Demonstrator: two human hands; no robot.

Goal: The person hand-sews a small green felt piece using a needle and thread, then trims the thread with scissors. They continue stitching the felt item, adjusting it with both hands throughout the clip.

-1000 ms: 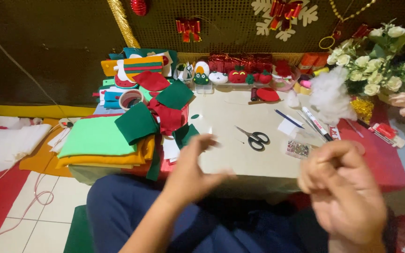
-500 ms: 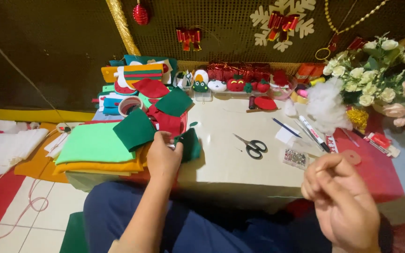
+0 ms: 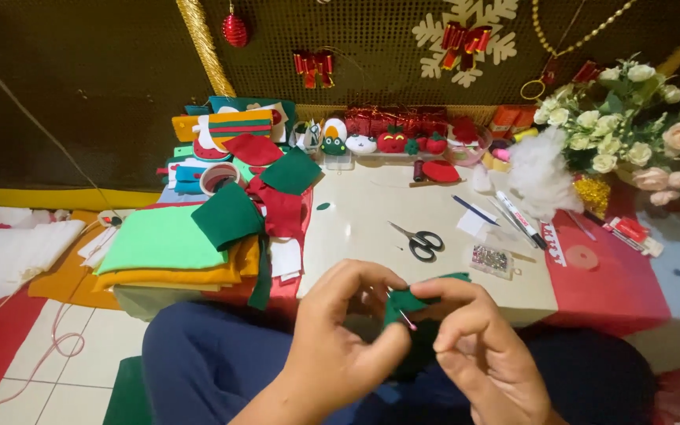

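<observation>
Both of my hands meet low in the middle of the head view, over my lap. My left hand (image 3: pixel 340 338) and my right hand (image 3: pixel 474 346) pinch a small piece of dark green felt (image 3: pixel 404 303) between thumbs and fingertips. A thin pin with a pale head pokes out of the felt near my left thumb. The felt's lower part is hidden behind my fingers. Black scissors (image 3: pixel 419 241) lie on the low cream table (image 3: pixel 364 205) just beyond my hands.
A stack of green, orange and red felt sheets (image 3: pixel 175 244) covers the table's left end. A small box of pins (image 3: pixel 491 259), pens (image 3: pixel 513 212), white stuffing (image 3: pixel 541 177) and a bouquet of flowers (image 3: pixel 639 134) are at the right. Small felt figures (image 3: pixel 371 142) line the back.
My left hand has drawn back from the felt pile on the table to my lap and joined my right hand. Both now hold the dark green felt piece.
</observation>
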